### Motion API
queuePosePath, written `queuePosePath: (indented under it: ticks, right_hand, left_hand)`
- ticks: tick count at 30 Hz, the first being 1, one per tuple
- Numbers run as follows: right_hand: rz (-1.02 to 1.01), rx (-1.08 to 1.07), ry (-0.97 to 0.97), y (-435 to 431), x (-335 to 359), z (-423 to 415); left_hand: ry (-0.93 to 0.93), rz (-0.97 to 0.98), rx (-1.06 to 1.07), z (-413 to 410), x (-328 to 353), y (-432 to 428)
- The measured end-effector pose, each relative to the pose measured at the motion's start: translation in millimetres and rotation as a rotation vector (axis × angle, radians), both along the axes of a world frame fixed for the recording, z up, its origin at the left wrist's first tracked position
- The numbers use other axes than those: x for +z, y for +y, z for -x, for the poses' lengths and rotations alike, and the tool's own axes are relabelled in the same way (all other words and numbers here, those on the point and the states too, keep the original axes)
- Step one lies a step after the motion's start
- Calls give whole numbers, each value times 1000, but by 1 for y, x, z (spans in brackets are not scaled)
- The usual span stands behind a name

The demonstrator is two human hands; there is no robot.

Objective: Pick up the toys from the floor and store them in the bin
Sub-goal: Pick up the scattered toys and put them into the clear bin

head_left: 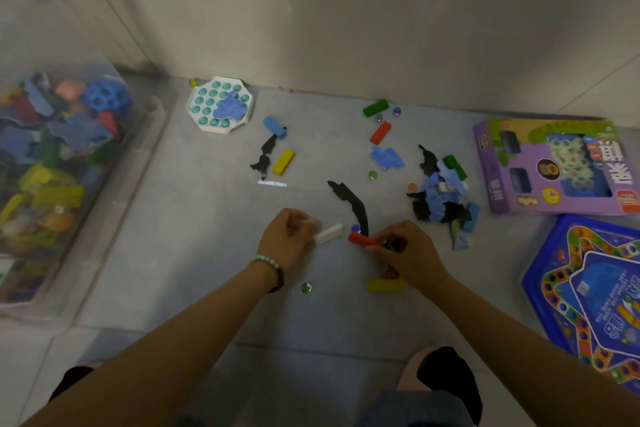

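Observation:
My left hand (287,239) is curled over the floor, its fingers gripping a white block (329,234). My right hand (405,253) grips a red block (360,238) low over the floor. A yellow block (385,285) lies just under my right wrist and a green marble (306,287) sits near my left wrist. A long black puzzle piece (349,203) lies beyond my hands. More blocks, marbles and puzzle pieces are scattered further off, with a pile (440,198) at the right. The clear bin (69,184) at the left holds many toys.
A white octagonal board with teal holes (221,104) lies near the wall. A purple game box (554,166) and a blue star-shaped game board (595,295) lie at the right. My knee and foot (440,378) are at the bottom.

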State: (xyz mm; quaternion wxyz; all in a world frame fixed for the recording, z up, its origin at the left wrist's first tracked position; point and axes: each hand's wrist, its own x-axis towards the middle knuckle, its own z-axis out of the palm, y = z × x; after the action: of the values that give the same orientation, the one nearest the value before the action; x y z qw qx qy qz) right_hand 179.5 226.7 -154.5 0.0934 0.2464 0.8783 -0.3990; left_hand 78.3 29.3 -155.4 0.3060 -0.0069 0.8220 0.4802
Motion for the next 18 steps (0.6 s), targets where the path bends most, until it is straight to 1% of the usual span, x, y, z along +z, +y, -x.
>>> queuePosePath:
  ticks: [2,6,9,10,11,12,14,16,18]
  right_hand:
    - [12,-22,9,-2,2,1]
    - [151,-102,64,-2,8,1]
    - [203,-148,53,2,12,2]
    - [219,-172,42,3,13,2]
    - [236,-201,35,4,15,2]
    - [263,-236,37,4,18,2]
    - [349,-326,64,5,26,3]
    - [453,-425,73,2,36,5]
    - [548,-483,69,-2,46,7]
  left_hand:
    - [82,97,-66,-2,-3,5]
    - [241,253,-218,-2,-8,17]
    - [337,382,-382,-1,-5,22]
    - [356,397,-410,-2,-4,23]
    - [351,373,-404,-3,-3,23]
    - [311,297,-351,-5,0,23]
    - [136,40,-162,-10,10,22]
    - [-119,-204,-44,-14,22,22]
    - [-425,-461,69,-19,27,25]
